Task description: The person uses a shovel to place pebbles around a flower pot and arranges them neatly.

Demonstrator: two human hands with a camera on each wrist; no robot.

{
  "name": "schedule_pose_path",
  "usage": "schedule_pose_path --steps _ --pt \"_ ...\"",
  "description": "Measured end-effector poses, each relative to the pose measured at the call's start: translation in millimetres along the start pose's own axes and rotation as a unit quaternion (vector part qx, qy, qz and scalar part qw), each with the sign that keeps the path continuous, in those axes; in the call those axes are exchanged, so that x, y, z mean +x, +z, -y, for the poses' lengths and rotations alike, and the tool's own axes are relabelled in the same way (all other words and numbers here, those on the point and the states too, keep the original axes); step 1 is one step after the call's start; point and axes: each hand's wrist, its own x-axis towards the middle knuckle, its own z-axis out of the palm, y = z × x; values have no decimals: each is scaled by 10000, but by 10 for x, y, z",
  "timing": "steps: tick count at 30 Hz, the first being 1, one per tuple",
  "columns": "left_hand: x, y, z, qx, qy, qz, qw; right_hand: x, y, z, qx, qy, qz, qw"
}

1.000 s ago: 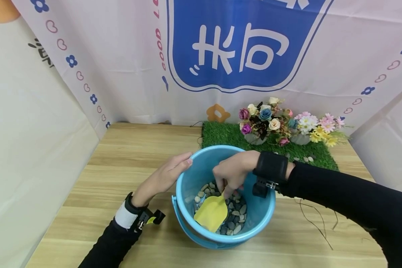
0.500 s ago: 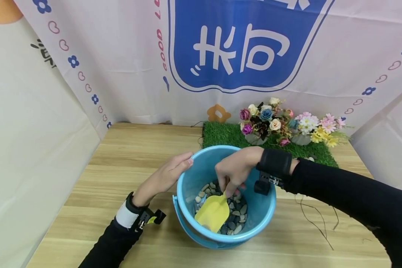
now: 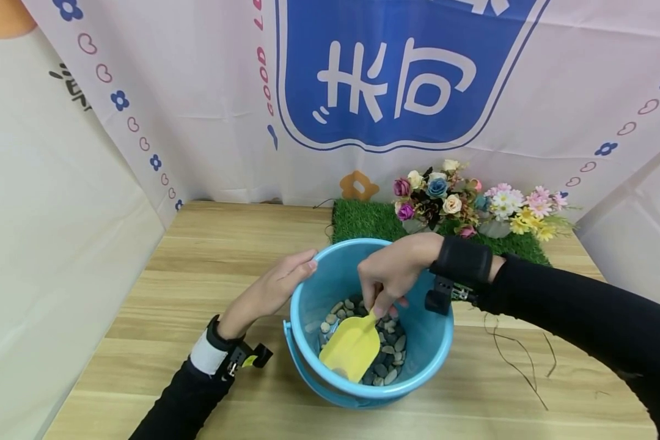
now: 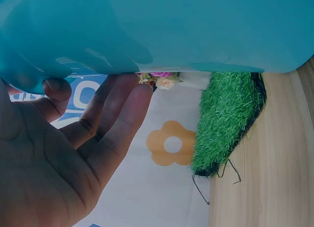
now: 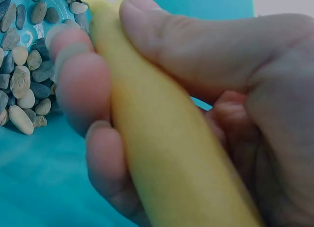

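Observation:
A light blue bucket (image 3: 299,305) stands on the wooden table with grey, black and pale pebbles (image 3: 387,360) on its floor. My right hand (image 3: 393,269) reaches inside and grips the handle of a yellow toy shovel (image 3: 352,348), thumb on one side and curled fingers on the other, as the right wrist view shows. The shovel's blade tilts down to the left over the pebbles, near the front wall. At the bucket's left rim rests my left hand (image 3: 269,287). Its fairly straight fingers (image 4: 125,119) lie against the outer wall in the left wrist view.
Behind the bucket lies a green artificial grass mat (image 3: 363,217) bearing two pots of artificial flowers (image 3: 434,195). Thin dark strands (image 3: 514,360) lie on the table (image 3: 214,244) at the right. A printed white cloth (image 3: 220,134) hangs along the back.
My right hand has risen slightly and shifted right inside the bucket, drawing the shovel a little the same way. The left hand and the bucket stay nearly still.

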Motion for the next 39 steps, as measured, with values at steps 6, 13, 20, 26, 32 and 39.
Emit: schedule_pose_path --steps 6,13,20,26,32,39 --pt "-1 3 -23 35 -37 2 10000 -54 -18 102 -35 99 -99 9999" --pt "-1 6 -14 8 -31 -11 10000 -102 -33 124 -98 -23 -135 9999" --pt "1 24 94 -34 -8 -56 10000 -179 -63 129 64 -241 -254 9994" --pt "-4 19 43 -74 35 -52 10000 -223 -73 125 193 -324 -259 9990" --pt "1 12 -6 -11 64 -18 10000 -259 -58 131 397 -341 -268 9983" --pt "-3 13 -9 -9 15 -26 10000 -304 -62 126 592 -296 -263 9975"
